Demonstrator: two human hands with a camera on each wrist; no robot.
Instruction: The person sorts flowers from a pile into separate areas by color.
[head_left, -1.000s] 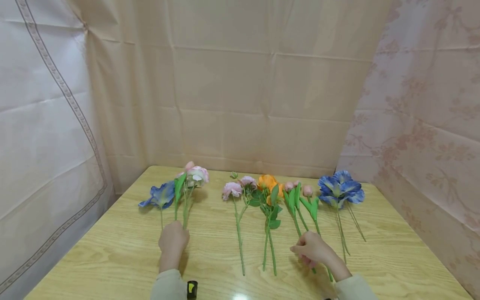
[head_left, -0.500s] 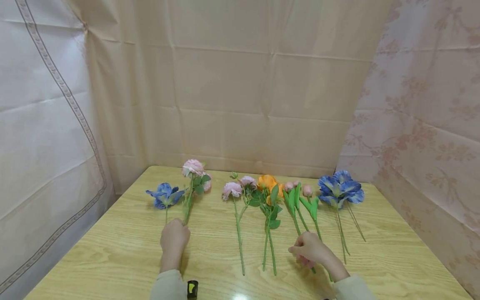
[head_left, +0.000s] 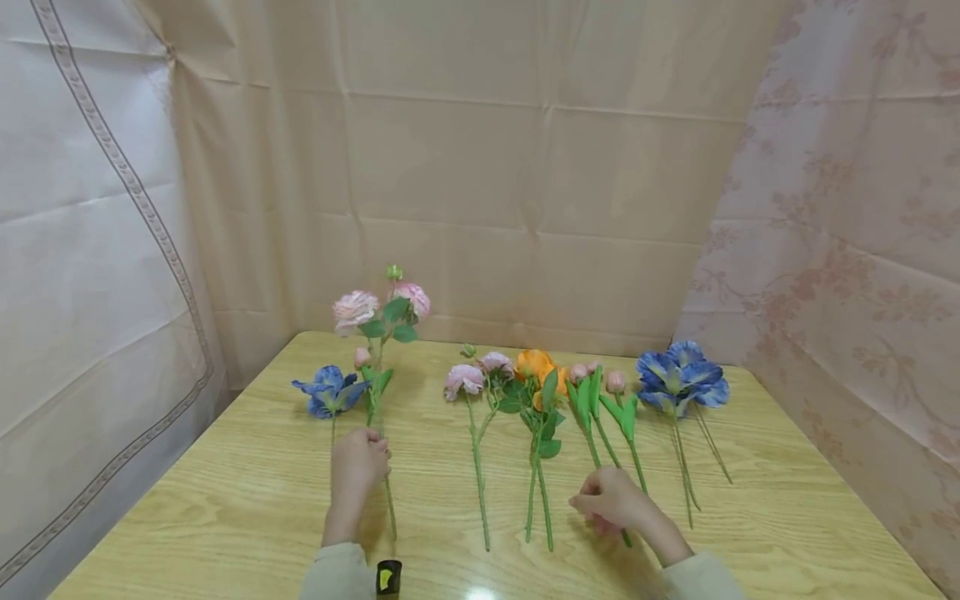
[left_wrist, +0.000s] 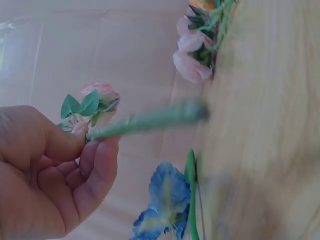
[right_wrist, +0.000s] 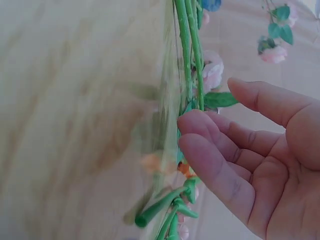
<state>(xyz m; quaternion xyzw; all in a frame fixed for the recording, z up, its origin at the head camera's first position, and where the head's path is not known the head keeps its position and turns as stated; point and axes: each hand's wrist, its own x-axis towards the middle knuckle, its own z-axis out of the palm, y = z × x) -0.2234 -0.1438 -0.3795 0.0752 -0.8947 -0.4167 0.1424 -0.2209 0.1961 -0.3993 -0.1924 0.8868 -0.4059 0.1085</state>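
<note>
My left hand (head_left: 356, 467) pinches the green stem (left_wrist: 150, 121) of an artificial pink flower (head_left: 356, 311) between thumb and fingers. This flower has two ruffled blooms, a bud and dark leaves, and it stands raised above the table with its stem end below the hand. A blue flower (head_left: 330, 392) and a pink tulip (head_left: 363, 358) lie just beyond that hand. Over the stems of several pink tulips (head_left: 617, 382) hovers my right hand (head_left: 615, 498). In the right wrist view its fingers (right_wrist: 215, 165) are loosely bent, thumb apart, with nothing between them.
On the wooden table (head_left: 225, 500), paler pink flowers (head_left: 463, 380) and orange flowers (head_left: 536, 364) lie in the middle. Blue flowers (head_left: 682, 379) lie at the right. A beige curtain (head_left: 450, 167) hangs behind the table.
My left hand has separated the pink two-bloom flower from the left group and lifted it upward; the blue flower there now lies apart. The right hand has shifted slightly left.
</note>
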